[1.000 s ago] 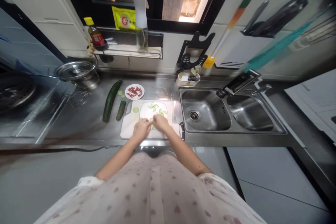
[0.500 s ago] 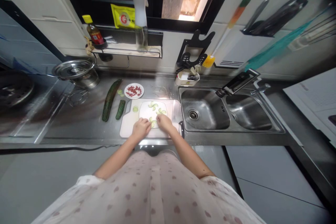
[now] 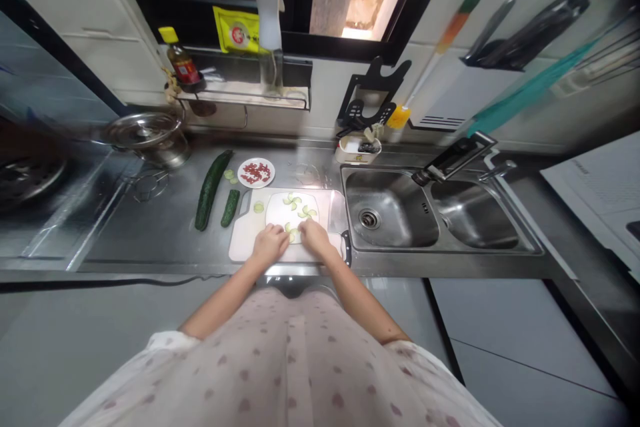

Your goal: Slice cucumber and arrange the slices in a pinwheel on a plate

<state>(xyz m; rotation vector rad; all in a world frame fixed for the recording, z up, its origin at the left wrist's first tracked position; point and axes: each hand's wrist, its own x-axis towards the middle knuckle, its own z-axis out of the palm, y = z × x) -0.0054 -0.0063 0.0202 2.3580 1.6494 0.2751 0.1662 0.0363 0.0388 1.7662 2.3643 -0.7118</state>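
Note:
A white plate lies on a pale cutting board. Thin cucumber slices are set on it in pinwheel groups, one group at the far side and another to the right. Near the plate's front edge my left hand is closed, its fingertips at the cucumber slices of a third group. From the other side my right hand pinches at the same slices. The fingers partly hide these slices. A knife with a black handle lies at the board's right edge.
Left of the board are a long cucumber and a short cucumber piece. Behind it stands a small plate of red bits. A double sink is on the right, a lidded steel pot on the far left.
My hands stay at the front slice group with hardly any movement. The whole view has shifted very slightly.

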